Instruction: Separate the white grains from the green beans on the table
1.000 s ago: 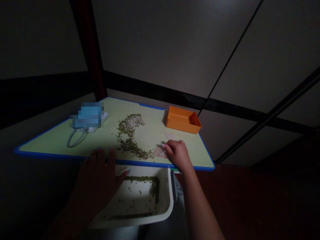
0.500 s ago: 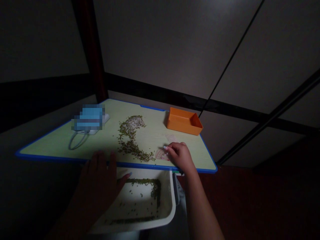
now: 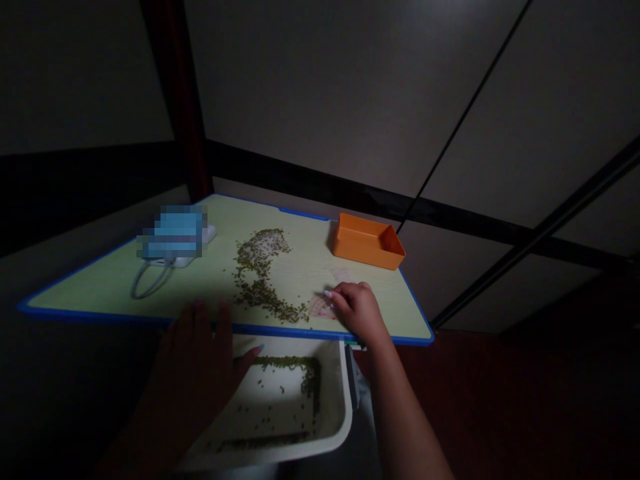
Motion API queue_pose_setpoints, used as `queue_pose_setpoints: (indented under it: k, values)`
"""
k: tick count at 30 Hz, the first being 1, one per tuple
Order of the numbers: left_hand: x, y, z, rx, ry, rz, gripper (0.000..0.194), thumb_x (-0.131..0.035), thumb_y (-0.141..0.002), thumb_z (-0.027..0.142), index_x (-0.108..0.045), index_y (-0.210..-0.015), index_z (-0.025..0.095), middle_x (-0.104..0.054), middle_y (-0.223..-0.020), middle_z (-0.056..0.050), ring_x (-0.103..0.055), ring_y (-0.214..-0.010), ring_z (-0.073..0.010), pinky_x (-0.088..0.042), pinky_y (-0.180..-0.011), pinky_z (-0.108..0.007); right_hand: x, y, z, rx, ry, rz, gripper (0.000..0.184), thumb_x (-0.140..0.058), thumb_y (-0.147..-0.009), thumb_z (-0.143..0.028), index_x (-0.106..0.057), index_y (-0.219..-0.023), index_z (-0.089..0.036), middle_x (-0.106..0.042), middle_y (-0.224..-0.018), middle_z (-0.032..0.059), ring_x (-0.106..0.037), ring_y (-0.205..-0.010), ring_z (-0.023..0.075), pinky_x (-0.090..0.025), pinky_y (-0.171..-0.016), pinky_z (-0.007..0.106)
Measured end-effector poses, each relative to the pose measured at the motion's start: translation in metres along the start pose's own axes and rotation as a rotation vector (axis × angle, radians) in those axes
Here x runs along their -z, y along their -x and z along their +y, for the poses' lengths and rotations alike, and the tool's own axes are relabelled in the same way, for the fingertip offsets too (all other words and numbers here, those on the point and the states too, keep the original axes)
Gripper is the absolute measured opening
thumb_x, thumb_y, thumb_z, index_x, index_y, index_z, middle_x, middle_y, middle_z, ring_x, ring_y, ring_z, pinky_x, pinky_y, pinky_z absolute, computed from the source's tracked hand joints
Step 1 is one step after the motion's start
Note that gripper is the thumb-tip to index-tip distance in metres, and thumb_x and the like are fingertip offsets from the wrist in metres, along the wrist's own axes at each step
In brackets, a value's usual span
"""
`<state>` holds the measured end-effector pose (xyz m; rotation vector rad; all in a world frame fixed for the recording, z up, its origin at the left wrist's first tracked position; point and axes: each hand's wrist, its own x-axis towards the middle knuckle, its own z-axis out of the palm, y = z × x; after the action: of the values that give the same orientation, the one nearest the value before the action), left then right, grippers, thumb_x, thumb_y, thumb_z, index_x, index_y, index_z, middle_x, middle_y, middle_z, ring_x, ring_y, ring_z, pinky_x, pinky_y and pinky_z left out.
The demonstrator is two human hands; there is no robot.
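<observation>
Hardly anything has moved since half a second ago: the whole view has slipped a touch, with both hands keeping their places. Of the two, the right hand has its fingers curled over the worktop, thumb near forefinger; I can't tell whether they pinch anything. The left hand is loose and spread, dark, at the near blue edge. Green beans, too many to count, lie in one curved drift between the hands, just left of the right fingertips. Two faint pink prints sit by those fingertips, their writing unreadable. Below is one white tub with more beans; beyond, one orange tray and one blurred blue object with one cable.
</observation>
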<state>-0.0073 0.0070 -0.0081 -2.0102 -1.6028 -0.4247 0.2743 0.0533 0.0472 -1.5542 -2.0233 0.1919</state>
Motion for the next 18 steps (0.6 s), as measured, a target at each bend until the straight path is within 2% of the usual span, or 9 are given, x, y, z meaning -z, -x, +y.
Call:
queue_pose_setpoints:
  k: [5, 10, 18]
  values:
    - [0.0043, -0.0028, -0.0002, 0.029, 0.018, -0.076, 0.085, -0.042, -0.083, 0.062, -0.048, -0.136, -0.004, -0.055, -0.136, -0.039, -0.055, -0.129, -0.0472, -0.047, -0.104, -0.057, 0.0002, -0.0004, -0.0021, 0.038, 0.046, -0.033, 0.024, -0.059, -0.099, -0.031, -0.070, -0.081, -0.019, -0.076, -0.080, 0.0042, -0.066, -0.077, 0.0178, -0.035, -0.084, 0.031]
    - [0.0035, -0.0027, -0.0004, 0.056, 0.099, -0.078, 0.085, -0.039, -0.083, 0.062, -0.046, -0.138, -0.003, -0.054, -0.137, -0.039, -0.051, -0.133, -0.0487, -0.046, -0.103, -0.061, 0.0012, 0.0006, -0.0024, 0.043, 0.027, -0.042, 0.023, -0.061, -0.098, -0.030, -0.070, -0.081, -0.019, -0.076, -0.081, 0.0039, -0.064, -0.076, 0.0173, -0.035, -0.085, 0.031]
    - [0.0019, -0.0021, -0.0006, 0.048, 0.040, -0.129, 0.087, -0.039, -0.084, 0.063, -0.045, -0.138, -0.005, -0.050, -0.138, -0.040, -0.050, -0.132, -0.0498, -0.045, -0.105, -0.058, 0.0020, 0.0018, -0.0009, 0.076, -0.035, -0.046, 0.023, -0.064, -0.096, -0.028, -0.068, -0.075, -0.019, -0.071, -0.071, 0.0012, -0.061, -0.070, 0.0155, -0.036, -0.081, 0.029]
